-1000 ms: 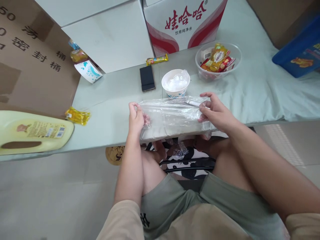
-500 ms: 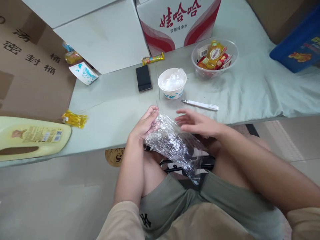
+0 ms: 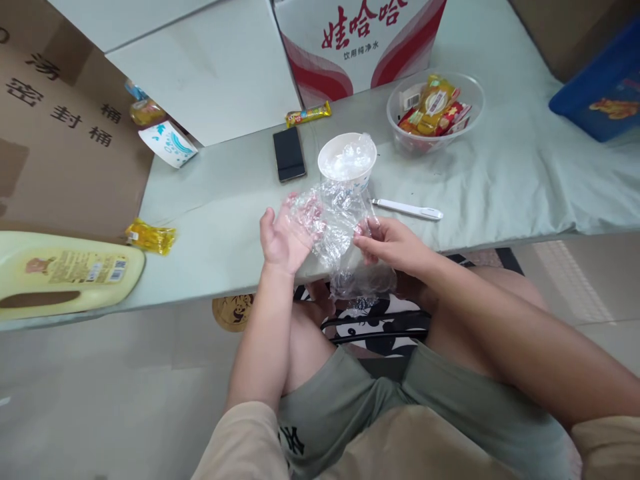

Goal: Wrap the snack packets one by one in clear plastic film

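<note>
A crumpled sheet of thin, clear plastic film [image 3: 337, 230] spans my two hands at the table's front edge, its lower part hanging over my lap. My left hand [image 3: 290, 233] is palm up with its fingers spread, and the film covers the fingertips; whether they are inside it or behind it I cannot tell. Thumb and fingers of my right hand [image 3: 387, 243] pinch the film's right side. Just beyond the film stands a white paper bowl [image 3: 327, 157] with crumpled clear plastic in it. A white-handled tool [image 3: 407, 209], perhaps a peeler, lies right of it.
Left of the bowl lies a phone [image 3: 289, 155], with a yellow-wrapped stick [image 3: 309, 115] behind it. A clear tub [image 3: 395, 137] of packets stands back right. Boxes [image 3: 365, 50] line the back. At left are a yellow jug [image 3: 113, 293], a yellow packet [image 3: 150, 237] and a tipped paper bowl [image 3: 167, 145].
The film has risen from over my lap toward the paper bowl. My left hand has turned palm up and opened its fingers; my right hand, formerly apart, has taken hold of the film.
</note>
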Demonstrator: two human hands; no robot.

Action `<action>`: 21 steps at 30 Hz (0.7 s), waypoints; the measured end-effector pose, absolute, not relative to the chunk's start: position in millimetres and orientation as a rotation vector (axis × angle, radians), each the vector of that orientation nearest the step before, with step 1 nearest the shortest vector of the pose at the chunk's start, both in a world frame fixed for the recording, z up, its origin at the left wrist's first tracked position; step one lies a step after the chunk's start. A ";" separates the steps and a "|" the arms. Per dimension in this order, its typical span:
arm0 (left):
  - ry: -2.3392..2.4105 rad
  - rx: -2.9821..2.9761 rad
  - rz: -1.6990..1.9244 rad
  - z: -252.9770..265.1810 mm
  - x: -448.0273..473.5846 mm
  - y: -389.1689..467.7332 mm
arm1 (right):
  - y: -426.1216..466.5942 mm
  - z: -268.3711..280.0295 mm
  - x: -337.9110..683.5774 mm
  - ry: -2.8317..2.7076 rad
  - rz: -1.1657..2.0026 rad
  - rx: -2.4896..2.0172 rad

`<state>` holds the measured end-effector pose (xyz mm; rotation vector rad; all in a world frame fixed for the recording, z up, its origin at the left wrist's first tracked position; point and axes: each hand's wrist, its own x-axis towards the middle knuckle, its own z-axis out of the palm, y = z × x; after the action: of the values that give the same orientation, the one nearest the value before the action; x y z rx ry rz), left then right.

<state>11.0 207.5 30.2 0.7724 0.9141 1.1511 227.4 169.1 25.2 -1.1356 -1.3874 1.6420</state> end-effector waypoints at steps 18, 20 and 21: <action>1.124 1.083 0.641 16.7 23.7 202.4 | 171.2 32.8 225.2 -1.189 1.521 -1.496; 1.176 1.127 0.709 15.1 20.9 204.1 | 171.5 33.9 227.0 -1.207 1.527 -1.518; 1.180 1.134 0.743 14.6 19.0 205.1 | 171.6 34.1 228.1 -1.217 1.529 -1.519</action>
<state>19.0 205.1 14.6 1.1343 1.1804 0.7428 228.1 171.6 34.1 -1.5194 -1.2167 1.5290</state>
